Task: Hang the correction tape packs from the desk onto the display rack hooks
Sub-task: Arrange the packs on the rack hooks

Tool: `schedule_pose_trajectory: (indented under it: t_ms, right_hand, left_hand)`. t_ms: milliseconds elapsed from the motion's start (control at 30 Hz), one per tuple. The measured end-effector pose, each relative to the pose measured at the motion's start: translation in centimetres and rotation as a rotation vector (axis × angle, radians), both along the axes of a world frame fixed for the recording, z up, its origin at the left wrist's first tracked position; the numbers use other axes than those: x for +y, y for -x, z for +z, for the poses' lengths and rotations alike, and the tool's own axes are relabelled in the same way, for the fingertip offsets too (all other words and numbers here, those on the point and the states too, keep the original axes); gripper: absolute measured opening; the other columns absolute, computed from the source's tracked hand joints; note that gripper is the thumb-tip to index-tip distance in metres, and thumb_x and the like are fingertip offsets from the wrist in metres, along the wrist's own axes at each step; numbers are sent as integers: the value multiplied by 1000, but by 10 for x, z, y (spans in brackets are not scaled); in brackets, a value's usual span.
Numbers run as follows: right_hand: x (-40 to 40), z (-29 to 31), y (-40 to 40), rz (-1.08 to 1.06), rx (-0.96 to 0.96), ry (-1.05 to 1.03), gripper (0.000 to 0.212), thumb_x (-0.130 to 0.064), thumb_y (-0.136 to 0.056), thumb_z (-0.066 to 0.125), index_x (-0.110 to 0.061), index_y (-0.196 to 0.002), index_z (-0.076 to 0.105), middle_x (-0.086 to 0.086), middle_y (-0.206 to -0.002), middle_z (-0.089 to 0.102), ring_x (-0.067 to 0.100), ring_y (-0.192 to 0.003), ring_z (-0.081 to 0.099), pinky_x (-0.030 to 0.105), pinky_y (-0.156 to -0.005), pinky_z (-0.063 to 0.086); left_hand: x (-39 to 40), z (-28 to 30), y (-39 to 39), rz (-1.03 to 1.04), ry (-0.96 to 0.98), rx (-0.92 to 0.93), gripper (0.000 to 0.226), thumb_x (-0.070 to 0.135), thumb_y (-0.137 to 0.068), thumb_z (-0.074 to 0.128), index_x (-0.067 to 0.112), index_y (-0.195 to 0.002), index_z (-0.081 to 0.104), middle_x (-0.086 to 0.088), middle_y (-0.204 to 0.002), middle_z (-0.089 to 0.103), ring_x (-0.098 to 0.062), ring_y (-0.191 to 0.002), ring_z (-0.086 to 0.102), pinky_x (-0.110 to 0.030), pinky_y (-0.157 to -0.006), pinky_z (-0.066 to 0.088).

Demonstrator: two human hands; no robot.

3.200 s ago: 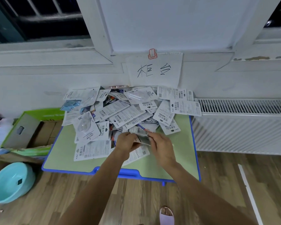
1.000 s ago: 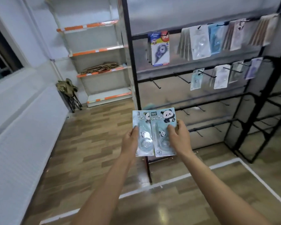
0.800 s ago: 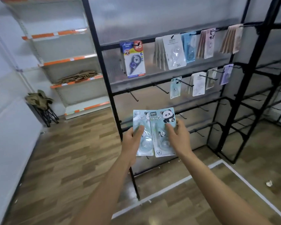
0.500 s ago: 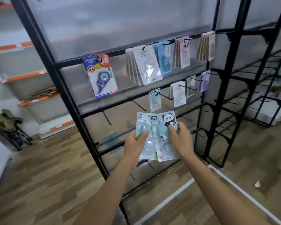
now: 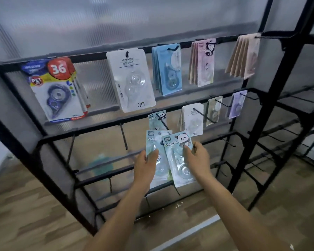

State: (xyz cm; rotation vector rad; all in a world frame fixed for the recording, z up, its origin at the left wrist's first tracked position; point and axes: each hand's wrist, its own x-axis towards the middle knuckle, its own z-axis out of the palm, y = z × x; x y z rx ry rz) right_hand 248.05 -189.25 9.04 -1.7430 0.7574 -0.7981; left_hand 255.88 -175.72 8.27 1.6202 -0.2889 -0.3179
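1. Presently, the left hand (image 5: 145,165) grips one panda pack (image 5: 153,151) with thumb across its face; the right hand (image 5: 198,160) pinches a second panda pack (image 5: 178,160), fingers clamped on its right edge. Both packs are held in front of the display rack (image 5: 295,73), just below a hook (image 5: 162,121) carrying a matching pack (image 5: 157,119).
2. Recommended method: free one pack, raise it, align its hang-hole with that hook's tip, slide it fully back.
3. Risk, in my judgement: overlapped packs may snag; hang singly.
4. Legible: "PANDA" on both held packs; "36" and "PET" on the blue-red pack (image 5: 56,89); "36" on the white pack (image 5: 131,78).
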Motion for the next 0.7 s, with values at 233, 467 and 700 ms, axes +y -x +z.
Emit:
schedule_pose_trajectory:
  t_ms: [233,467,700]
  right_hand:
    - [-32,-14,-23,138,50,-4,12,-23,-93,55,-21,-82,51,-4,-67,51,6,-56,45,12,-44,35]
    - [-35,-21,-29,163,-40,-31,17,-13,-93,57,-23,-80,52,-11,-64,53,-15,-50,50,4,-42,35]
    - [-45,-26,-60,160,112,39,24,-23,-95,55,-19,-74,45,-6,-64,45,6,-57,42,15,-47,32]
  left_hand:
    - [-29,-7,-11,172,35,-14,12,33,-93,59,27,-102,62,2,-102,70,-17,-94,68,-38,-83,56]
    - [-36,-8,-23,310,-9,-124,23,33,-93,59,17,-110,63,4,-96,70,-6,-81,67,-21,-65,53]
    - [-28,-14,-27,319,-50,-194,11,28,-94,60,19,-99,61,6,-85,68,-1,-69,66,-21,-57,53]
